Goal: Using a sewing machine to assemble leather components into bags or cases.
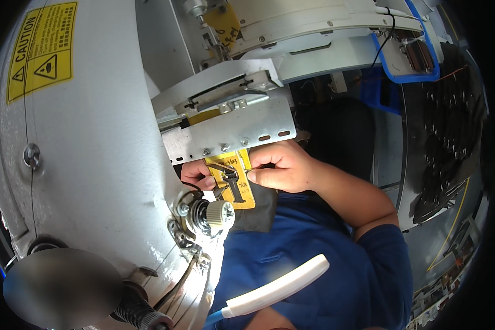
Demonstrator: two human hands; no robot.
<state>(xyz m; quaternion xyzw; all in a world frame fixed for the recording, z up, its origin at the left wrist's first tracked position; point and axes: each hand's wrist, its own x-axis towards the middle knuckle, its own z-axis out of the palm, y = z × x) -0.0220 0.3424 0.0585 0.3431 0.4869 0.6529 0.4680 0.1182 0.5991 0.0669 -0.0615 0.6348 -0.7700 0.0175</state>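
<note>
A yellow plate (246, 201) with handwriting and a dark slot-like shape in its middle sits under the machine's metal bar. My left hand (197, 175) is at its left edge, thumb and fingers closed there, partly hidden by the machine head. On the other side, my right hand (285, 166) pinches the right edge between thumb and curled forefinger. Dark grey cloth (265, 209) shows beneath and beside the plate. Small metal machine parts (221, 190) reach over the plate's left half, covering some of it.
The white sewing machine body (99, 148) fills the left, with a ribbed tension knob (220, 214) near my left hand. A slotted metal bar (231, 132) crosses just beyond both hands. A white curved tube (278, 286) is close by. Dark pieces (451, 132) cover a surface at right.
</note>
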